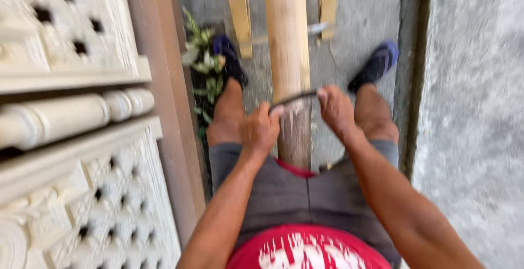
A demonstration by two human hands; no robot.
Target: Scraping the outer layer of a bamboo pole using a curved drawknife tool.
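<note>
Both hands grip one tool: left hand [261, 130] is closed on the near-left end and right hand [335, 108] on the right end of a thin dark curved metal blade [295, 98], prob. a two-handled scraping knife, which lies across a long pale round wooden pole [286, 45]. Pole runs away from the person btwn the legs, over a grey concrete floor [371, 7]; its near end dips under the blade toward the grey shorts [284, 192]. Head view is motion-blurred, so the handles themselves can't be made out — only fists wrapped round the blade's ends. Feet in dark blue-toed shoes [376, 64] stand either side of the pole. Judging by this, the step in hand is shaving the pole's surface w/ the blade set crosswise; the wood near the body looks darker and rougher than the smooth pale part further off. Next move, I'd say, calls for an even pull on both ends, blade kept square to the pole. At left — a cream carved lattice panel [71, 45], a brown post [164, 83], some green leaves [204, 64].
</note>
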